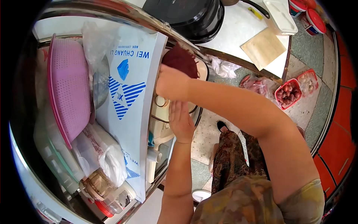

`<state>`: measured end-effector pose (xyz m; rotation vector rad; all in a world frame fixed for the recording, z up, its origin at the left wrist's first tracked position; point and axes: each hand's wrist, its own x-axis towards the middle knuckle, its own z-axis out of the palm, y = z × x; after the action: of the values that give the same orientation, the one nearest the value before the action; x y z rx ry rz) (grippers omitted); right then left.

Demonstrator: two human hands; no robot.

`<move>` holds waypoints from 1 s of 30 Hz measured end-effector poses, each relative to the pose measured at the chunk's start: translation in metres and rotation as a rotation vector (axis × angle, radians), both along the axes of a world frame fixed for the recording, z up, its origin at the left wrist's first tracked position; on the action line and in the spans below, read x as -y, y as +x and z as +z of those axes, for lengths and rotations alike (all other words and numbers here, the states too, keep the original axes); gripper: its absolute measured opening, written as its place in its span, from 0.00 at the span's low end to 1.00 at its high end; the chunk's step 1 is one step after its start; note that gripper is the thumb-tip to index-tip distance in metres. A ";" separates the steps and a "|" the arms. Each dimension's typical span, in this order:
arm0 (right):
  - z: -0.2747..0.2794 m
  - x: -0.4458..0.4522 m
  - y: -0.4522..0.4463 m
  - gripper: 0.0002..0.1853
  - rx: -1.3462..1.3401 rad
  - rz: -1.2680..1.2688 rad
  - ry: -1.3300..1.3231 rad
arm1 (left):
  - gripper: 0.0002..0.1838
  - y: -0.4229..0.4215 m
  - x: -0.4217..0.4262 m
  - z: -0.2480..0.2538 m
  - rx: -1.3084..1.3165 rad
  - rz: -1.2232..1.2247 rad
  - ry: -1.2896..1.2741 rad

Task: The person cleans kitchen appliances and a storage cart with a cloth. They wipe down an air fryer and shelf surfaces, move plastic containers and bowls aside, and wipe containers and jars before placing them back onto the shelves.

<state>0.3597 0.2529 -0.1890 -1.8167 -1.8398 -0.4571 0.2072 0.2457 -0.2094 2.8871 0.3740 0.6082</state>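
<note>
My right hand [172, 83] reaches across from the right, its fingers closed on a dark red cloth [182, 61]. The cloth bunches beyond the knuckles, against a cream-coloured appliance [161, 112] with dark and gold edging. Just below it, my left hand [181, 121] lies with fingers stretched out flat along the appliance's side, holding nothing. Both hands partly cover the appliance, so I cannot tell its kind. Close on their left stands a white panel or box [130, 93] with blue "WEI CHUANG LI" lettering.
On the left shelf are a pink perforated basket [71, 86], plastic bags [112, 164] and a red-lidded jar [106, 207]. A black appliance [182, 16] and brown cardboard [263, 48] lie on the white table. A red basket of onions [288, 94] stands on the floor.
</note>
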 end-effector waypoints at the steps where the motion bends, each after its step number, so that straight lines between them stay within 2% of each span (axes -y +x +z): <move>1: -0.005 -0.004 -0.009 0.05 0.040 -0.003 0.145 | 0.16 -0.004 -0.002 -0.002 -0.003 0.011 0.017; 4: -0.006 0.001 -0.033 0.04 -0.030 0.084 0.118 | 0.14 -0.018 -0.005 -0.009 -0.074 0.021 -0.018; 5: -0.007 0.005 -0.032 0.05 -0.127 0.108 -0.061 | 0.14 -0.019 -0.007 -0.011 -0.069 0.027 -0.018; 6: -0.001 0.013 -0.026 0.05 -0.121 0.113 -0.063 | 0.13 -0.016 -0.008 -0.011 -0.015 -0.004 0.004; 9: 0.001 0.030 -0.016 0.19 -0.212 0.154 -0.089 | 0.11 -0.012 -0.010 -0.010 0.059 -0.036 0.036; 12: -0.001 0.041 -0.016 0.13 -0.188 0.112 -0.058 | 0.11 -0.012 -0.009 -0.011 0.083 -0.041 0.040; 13: 0.003 0.047 -0.016 0.15 -0.250 0.122 -0.120 | 0.11 -0.013 -0.010 -0.010 0.086 -0.051 0.039; 16: 0.008 0.073 -0.014 0.16 -0.317 0.065 -0.060 | 0.12 -0.009 -0.011 -0.008 0.104 -0.040 0.042; 21: 0.014 0.107 0.005 0.18 -0.395 0.026 -0.127 | 0.13 -0.005 -0.007 -0.002 0.185 -0.010 0.076; 24: 0.007 0.092 0.020 0.16 -0.336 -0.048 -0.026 | 0.13 -0.005 -0.005 -0.002 0.217 0.025 0.074; 26: 0.012 0.075 0.035 0.13 -0.328 -0.081 0.077 | 0.15 -0.007 -0.006 -0.003 0.190 0.018 -0.014; 30: 0.003 0.034 0.041 0.12 -0.321 -0.182 0.089 | 0.15 -0.006 -0.005 -0.005 0.220 0.032 0.001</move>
<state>0.4002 0.2184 -0.1857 -1.8796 -1.4266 -0.2866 0.2009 0.2507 -0.2148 2.7811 0.3882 0.9200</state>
